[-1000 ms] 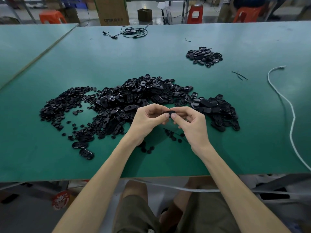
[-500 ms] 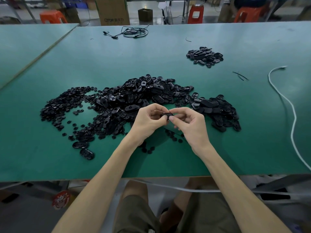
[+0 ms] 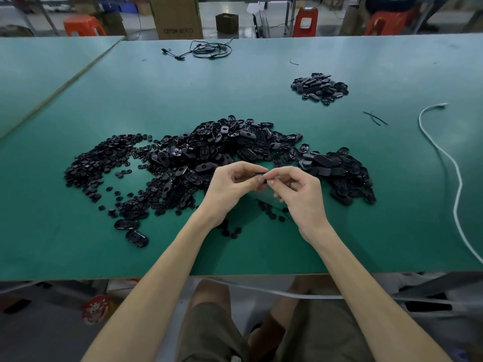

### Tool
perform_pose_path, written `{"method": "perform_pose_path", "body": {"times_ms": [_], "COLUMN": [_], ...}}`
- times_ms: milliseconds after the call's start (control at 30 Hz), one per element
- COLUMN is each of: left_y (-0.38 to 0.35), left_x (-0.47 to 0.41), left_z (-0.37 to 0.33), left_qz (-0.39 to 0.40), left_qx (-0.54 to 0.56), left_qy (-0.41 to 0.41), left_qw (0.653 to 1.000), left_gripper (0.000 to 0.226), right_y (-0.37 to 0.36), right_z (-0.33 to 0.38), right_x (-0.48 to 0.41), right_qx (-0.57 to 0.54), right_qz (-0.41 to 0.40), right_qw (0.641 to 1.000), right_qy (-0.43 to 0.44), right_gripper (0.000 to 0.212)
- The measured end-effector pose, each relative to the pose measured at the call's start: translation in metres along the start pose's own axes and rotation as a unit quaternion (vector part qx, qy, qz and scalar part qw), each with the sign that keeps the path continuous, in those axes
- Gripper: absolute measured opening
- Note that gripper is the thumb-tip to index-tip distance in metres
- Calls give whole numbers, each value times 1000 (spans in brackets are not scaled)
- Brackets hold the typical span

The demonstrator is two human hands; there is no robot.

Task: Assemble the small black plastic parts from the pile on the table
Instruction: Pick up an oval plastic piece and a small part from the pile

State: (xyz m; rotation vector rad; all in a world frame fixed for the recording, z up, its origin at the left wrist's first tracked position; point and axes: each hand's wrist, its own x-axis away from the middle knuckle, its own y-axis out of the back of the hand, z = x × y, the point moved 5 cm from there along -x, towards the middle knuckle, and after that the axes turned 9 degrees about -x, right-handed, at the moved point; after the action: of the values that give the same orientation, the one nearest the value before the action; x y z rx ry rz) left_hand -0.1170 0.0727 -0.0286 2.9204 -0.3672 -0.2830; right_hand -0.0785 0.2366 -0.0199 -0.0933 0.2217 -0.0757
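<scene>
Item, held: one small black part [image 3: 260, 175], dark and flat, mostly hidden by your fingertips; its exact form cannot be told. Your left hand [image 3: 230, 189] pinches it between thumb and forefinger, the other fingers curled under. Your right hand [image 3: 300, 197] meets it from the other side, thumb and forefinger closed on the same part, the remaining fingers bent in loosely. Both hands are raised above the green table [image 3: 78, 244], near its front edge, with the fingertips touching across the part. Item, stock: the main pile [image 3: 222, 150] of black oval shells lies just beyond your hands. A spread of small round pieces [image 3: 99, 163] adjoins it on your left. A further heap of oval shells [image 3: 342, 176] sits just right of your right hand. A few loose round pieces [image 3: 271, 214] lie on the table beneath your hands. Two single oval shells [image 3: 130, 231] rest apart at the near left. Item, separate: a smaller heap [image 3: 320, 87] of black oval parts, far right, well apart from the main pile. Sundries: a white cord [image 3: 456, 178] along the right side; a tangled black cable [image 3: 209, 49] at the far edge; a cardboard box [image 3: 175, 17] and orange stools [image 3: 83, 26] beyond the table.
</scene>
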Motion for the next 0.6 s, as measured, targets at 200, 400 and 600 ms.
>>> {"method": "perform_pose_path", "body": {"times_ms": [200, 400, 600], "left_y": [1, 0, 5], "left_x": [0, -2, -2], "left_z": [-1, 0, 2], "left_qz": [-4, -10, -54], "left_qx": [-22, -19, -3], "left_qy": [-2, 7, 30], "left_qw": [1000, 1000, 998], "left_gripper": [13, 16, 25], "right_y": [-1, -1, 22], "right_z": [-3, -2, -9], "right_x": [-2, -2, -4], "right_qx": [16, 7, -59], "right_qz": [4, -14, -189], "right_qw": [1000, 1000, 980], "right_qy": [0, 12, -6], "right_gripper": [24, 25, 38]}}
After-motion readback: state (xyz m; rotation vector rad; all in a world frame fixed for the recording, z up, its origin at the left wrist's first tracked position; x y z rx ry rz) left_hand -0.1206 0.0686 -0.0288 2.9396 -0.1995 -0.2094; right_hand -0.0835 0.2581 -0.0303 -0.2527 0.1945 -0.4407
